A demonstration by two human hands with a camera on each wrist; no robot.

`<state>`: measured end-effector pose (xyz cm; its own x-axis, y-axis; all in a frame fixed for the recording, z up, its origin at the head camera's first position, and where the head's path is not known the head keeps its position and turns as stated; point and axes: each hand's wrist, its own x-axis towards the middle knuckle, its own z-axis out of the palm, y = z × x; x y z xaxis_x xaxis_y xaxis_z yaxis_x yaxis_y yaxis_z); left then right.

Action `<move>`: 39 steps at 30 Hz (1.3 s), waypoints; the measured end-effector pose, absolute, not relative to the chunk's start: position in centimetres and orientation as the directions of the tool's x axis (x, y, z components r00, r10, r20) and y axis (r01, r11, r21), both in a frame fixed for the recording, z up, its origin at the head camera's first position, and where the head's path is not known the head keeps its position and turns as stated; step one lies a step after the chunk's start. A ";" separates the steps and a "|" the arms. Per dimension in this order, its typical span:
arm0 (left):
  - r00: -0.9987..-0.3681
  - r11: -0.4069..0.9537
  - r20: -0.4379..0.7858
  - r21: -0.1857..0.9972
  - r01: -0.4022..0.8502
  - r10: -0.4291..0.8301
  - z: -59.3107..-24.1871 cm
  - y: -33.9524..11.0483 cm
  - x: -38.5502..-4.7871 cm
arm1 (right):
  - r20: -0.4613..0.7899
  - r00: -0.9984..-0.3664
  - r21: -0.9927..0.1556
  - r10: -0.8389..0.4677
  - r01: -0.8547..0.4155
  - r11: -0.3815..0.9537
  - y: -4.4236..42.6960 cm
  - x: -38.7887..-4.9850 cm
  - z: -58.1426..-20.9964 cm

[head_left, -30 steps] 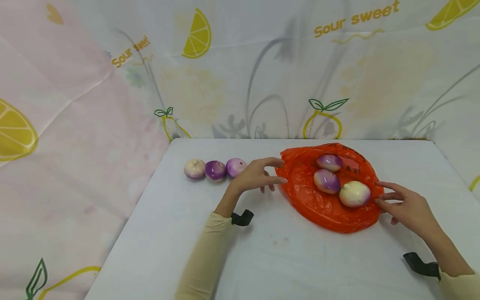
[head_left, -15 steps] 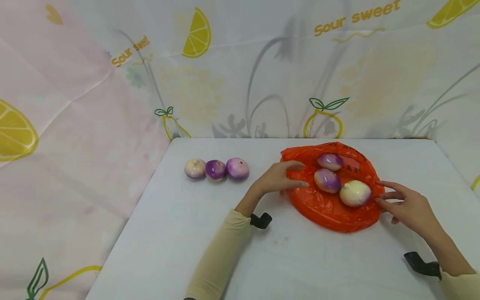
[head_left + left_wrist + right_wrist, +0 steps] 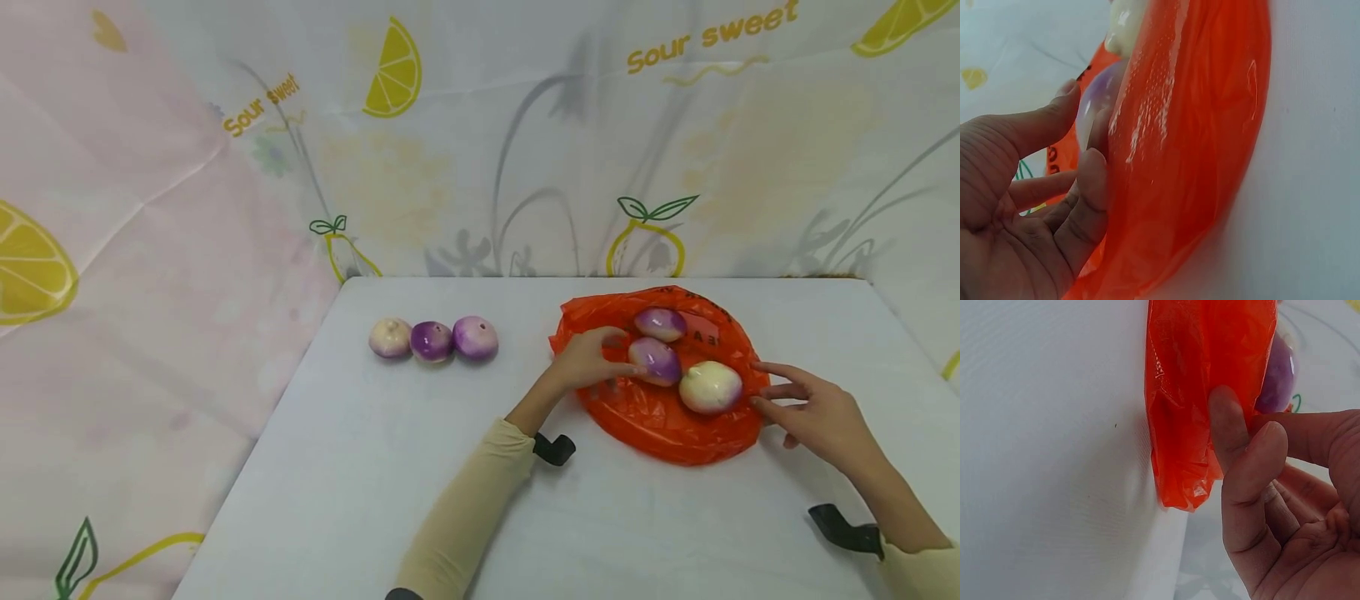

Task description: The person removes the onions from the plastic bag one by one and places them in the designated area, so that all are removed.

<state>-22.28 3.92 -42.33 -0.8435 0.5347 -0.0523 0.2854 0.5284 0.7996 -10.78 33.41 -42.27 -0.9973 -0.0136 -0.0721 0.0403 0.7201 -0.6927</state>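
A red plastic bag (image 3: 630,433) lies spread on the table with its mouth up. Inside are three glossy purple-and-white turnips: one at the back (image 3: 660,324), one in the middle (image 3: 655,362) and a paler one (image 3: 711,387) at the front right. My left hand (image 3: 588,360) reaches over the bag's left rim. Its thumb and fingers are spread at the middle turnip (image 3: 1100,100), without a visible firm grip. At the opposite side my right hand (image 3: 813,412) pinches the bag's rim (image 3: 1210,356) between thumb and fingers.
Left of the bag, three more turnips stand in a row: a whitish one (image 3: 390,338), a dark purple one (image 3: 431,342) and a light purple one (image 3: 476,338). The white table (image 3: 337,483) ends at a lemon-printed cloth (image 3: 480,167) behind.
My left hand has moved right, from beside the row of turnips to over the bag's left rim and up to the middle turnip. My right hand has stayed at the bag's edge.
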 end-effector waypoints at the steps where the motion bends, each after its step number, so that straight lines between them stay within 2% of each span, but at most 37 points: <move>1: -0.843 0.526 -0.049 0.801 0.287 0.535 -42.3 4.1 -22.2 | -0.073 -0.997 -0.692 -0.014 0.041 0.721 33.4 -10.8 -42.2; 8: -0.849 0.485 -0.057 0.840 0.243 0.525 -42.7 5.2 -22.0 | -0.078 -0.997 -0.685 -0.010 0.046 0.727 33.4 -10.7 -42.1; 15: -0.854 0.522 -0.005 0.794 0.313 0.520 -43.2 5.9 -22.1 | -0.078 -0.997 -0.686 -0.008 0.048 0.726 33.4 -10.7 -42.1; 25: -0.838 0.531 -0.026 0.784 0.321 0.545 -43.4 6.2 -21.9 | -0.063 -0.998 -0.685 -0.015 0.032 0.728 33.4 -10.7 -42.2; 39: -0.827 0.529 -0.055 0.792 0.305 0.559 -40.7 4.6 -20.8 | -0.061 -0.998 -0.685 -0.016 0.031 0.728 33.5 -10.8 -42.3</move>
<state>-20.79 4.63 -40.69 -0.8273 0.5591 -0.0548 0.3050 0.5290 0.7919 -10.76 33.48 -42.28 -0.9980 -0.0156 -0.0613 0.0307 0.7278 -0.6851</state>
